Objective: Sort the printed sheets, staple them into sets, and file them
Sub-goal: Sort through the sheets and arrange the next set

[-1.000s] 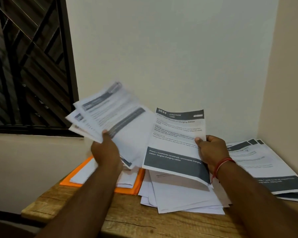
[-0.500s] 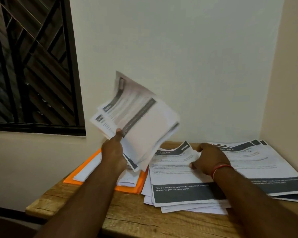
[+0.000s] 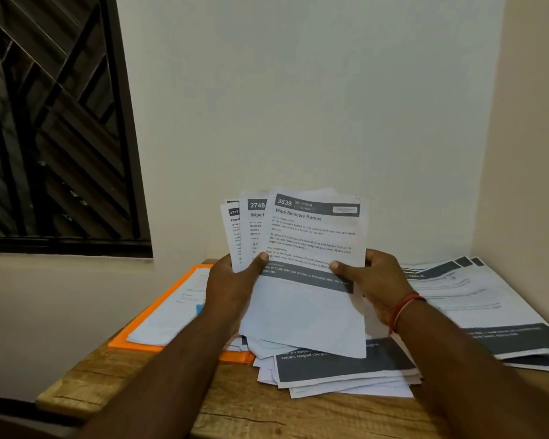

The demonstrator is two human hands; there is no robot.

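Note:
A fanned bundle of printed sheets [image 3: 311, 236] is held upright above the table, its front sheet headed "3639 Wipe Skincare Bottles". My left hand [image 3: 235, 283] grips the bundle's left edge with the thumb on the front. My right hand [image 3: 374, 280], with a red thread at the wrist, pinches the front sheet's right edge. Below them lies a loose pile of sheets [image 3: 346, 369] topped by a sheet with a dark band. Another pile [image 3: 475, 299] rests at the right. An orange folder [image 3: 146, 331] with white sheets on it lies at the left.
The wooden table [image 3: 251, 407] stands in a corner, with a white wall behind and a cream wall on the right. A dark barred window [image 3: 51, 122] is at the upper left. The table's front edge runs close below the piles.
My right hand left the sheet it laid on the middle pile and came up to the bundle. My left hand swung the bundle upright and to the centre, facing me.

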